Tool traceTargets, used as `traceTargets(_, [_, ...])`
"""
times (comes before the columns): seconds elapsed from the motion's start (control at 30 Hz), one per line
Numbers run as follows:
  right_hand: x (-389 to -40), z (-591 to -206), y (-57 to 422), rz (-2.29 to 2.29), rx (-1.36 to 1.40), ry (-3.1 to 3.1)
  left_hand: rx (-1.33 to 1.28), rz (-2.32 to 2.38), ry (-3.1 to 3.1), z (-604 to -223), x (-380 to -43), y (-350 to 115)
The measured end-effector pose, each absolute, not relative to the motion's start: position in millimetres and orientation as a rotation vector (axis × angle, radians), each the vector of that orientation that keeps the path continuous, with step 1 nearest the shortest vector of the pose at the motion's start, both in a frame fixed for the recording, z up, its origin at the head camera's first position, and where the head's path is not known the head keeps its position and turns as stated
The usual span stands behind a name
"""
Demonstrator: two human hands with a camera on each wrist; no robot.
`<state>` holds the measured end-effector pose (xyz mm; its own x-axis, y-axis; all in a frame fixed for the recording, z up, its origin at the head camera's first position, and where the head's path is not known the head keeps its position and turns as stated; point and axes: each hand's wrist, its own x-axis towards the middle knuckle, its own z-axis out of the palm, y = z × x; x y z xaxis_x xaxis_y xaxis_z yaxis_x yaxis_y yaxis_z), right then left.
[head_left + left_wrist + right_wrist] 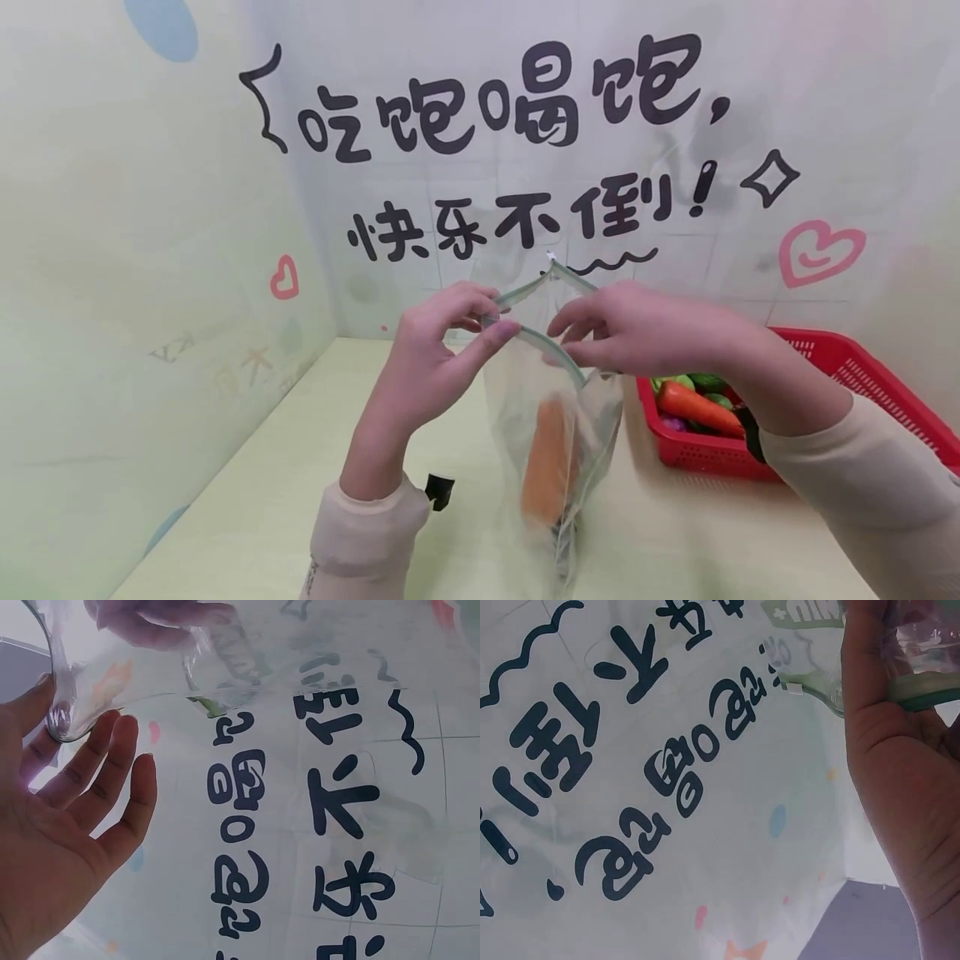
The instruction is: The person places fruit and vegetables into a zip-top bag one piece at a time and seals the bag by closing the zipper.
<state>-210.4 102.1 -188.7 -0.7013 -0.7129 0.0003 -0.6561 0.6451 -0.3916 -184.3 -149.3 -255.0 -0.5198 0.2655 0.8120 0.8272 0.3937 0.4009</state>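
Note:
A clear zip bag (510,400) with a green-edged mouth hangs upright over the table, its mouth spread apart. Inside it stands a thick orange carrot (547,467), blurred by the plastic, with a dark part at its lower end. My left hand (435,358) pinches the left side of the bag's rim between thumb and fingers; its other fingers fan out in the left wrist view. At the right side of the mouth, my right hand (637,329) grips the rim with bent fingers. Some of its fingertips are hidden behind the plastic.
To the right on the pale table (300,508) stands a red plastic basket (712,458) with a carrot (693,404) and other vegetables, partly behind my right forearm. A white wall (465,183) with black lettering rises behind. Another wall (150,333) borders the left.

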Motion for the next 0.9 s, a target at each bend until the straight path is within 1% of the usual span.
traceTargets(0.13, [-208,-188,102,-0.64,-1.12,2.822,-0.897,-1.119,-1.975,-253,-185,-149])
traceTargets(0.23, [-208,-188,102,-0.791,-1.109,2.928,-0.837,-1.168,-1.955,-253,-187,-147])
traceTargets(0.43, [-214,-191,108,-1.084,-1.054,3.095,-0.664,-1.43,-1.863,-255,-192,-144])
traceTargets(0.67, [-226,-196,116,-0.919,-1.15,3.073,-0.555,-1.536,-2.065,-260,-202,-149])
traceTargets(0.8, [-226,-193,126,-0.976,-1.176,3.164,-0.581,-1.532,-2.081,-259,-201,-148])
traceTargets(0.9, [-228,-190,135,-1.017,-1.107,3.256,-0.61,-1.517,-2.084,-258,-201,-147])
